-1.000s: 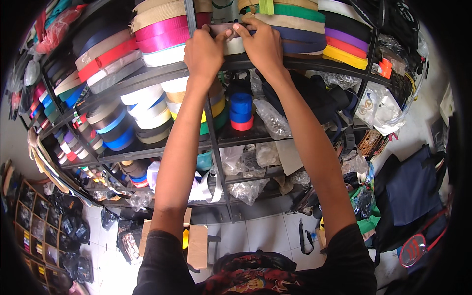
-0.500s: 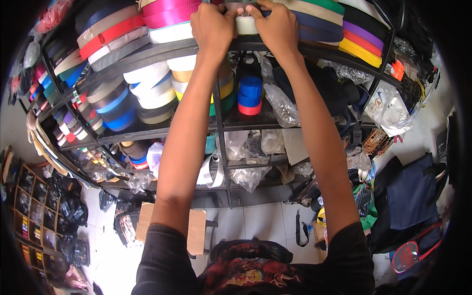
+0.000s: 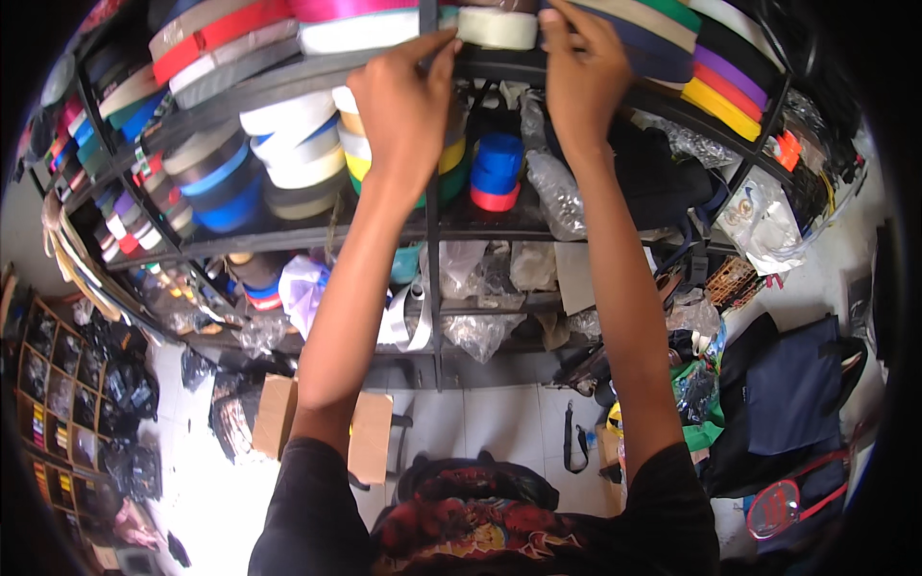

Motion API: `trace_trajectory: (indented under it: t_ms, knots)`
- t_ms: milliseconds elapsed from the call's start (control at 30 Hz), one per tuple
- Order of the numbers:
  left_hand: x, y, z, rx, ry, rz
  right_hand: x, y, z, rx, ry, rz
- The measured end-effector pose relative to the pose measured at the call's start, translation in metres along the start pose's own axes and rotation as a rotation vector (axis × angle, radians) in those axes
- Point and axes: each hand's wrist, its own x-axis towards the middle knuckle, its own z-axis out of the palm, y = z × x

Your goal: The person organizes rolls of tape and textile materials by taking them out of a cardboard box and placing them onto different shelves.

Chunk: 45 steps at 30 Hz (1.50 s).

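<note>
A roll of cream-white webbing [image 3: 497, 30] sits on the upper shelf, with a brown roll [image 3: 499, 5] on top that is cut off by the frame's upper edge. My left hand [image 3: 403, 108] is at the left of the white roll, thumb and forefinger stretched toward its edge with nothing between them. At the roll's right side is my right hand [image 3: 588, 77], fingers apart and slightly bent, beside the navy rolls [image 3: 643, 53]. Neither hand holds anything that I can see. Whether the fingertips touch the roll is unclear.
Lower down, blue and red rolls [image 3: 497, 168] stand beside an upright post [image 3: 431, 278]. White rolls [image 3: 293, 154] fill the shelf at left. Clear plastic bags [image 3: 557, 197] bulge near my right forearm. A cardboard box [image 3: 370, 437] and dark bags [image 3: 792, 384] lie below.
My hands, earlier together with thumbs nearly meeting over the white roll, have moved apart to its two sides and slightly lower. The view has shifted a little, showing more of the roll.
</note>
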Motion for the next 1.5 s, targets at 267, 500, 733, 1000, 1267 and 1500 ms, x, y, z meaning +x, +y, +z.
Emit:
trace_trajectory:
  t_ms: [267,500,733,1000,1267,1500]
  knots:
    - [-0.279,-0.073,-0.092,-0.156,-0.222,-0.712,-0.227,-0.04,-0.03,0.218,-0.295,0.174]
    - [-0.529,-0.141,-0.215,0.397,-0.218,-1.104,-0.454,-0.046,-0.069,0.259,-1.274,1.011]
    - [-0.601,-0.167,-0.299,0.721,0.039,-1.288,-0.514,-0.07,-0.079,0.317,-1.683,0.999]
    - [-0.578,-0.241,-0.304,0.766,-0.441,-0.941,-0.525,-0.083,-0.075,0.151,-1.761,1.11]
    - [-0.645,-0.303,-0.282,0.997,-1.001,-0.471,-0.522,-0.089,-0.083,0.055,-1.662,1.182]
    - [-0.632,-0.327,-0.28,0.77,-0.919,-0.611,-0.527,-0.095,-0.111,-0.064,-1.586,1.252]
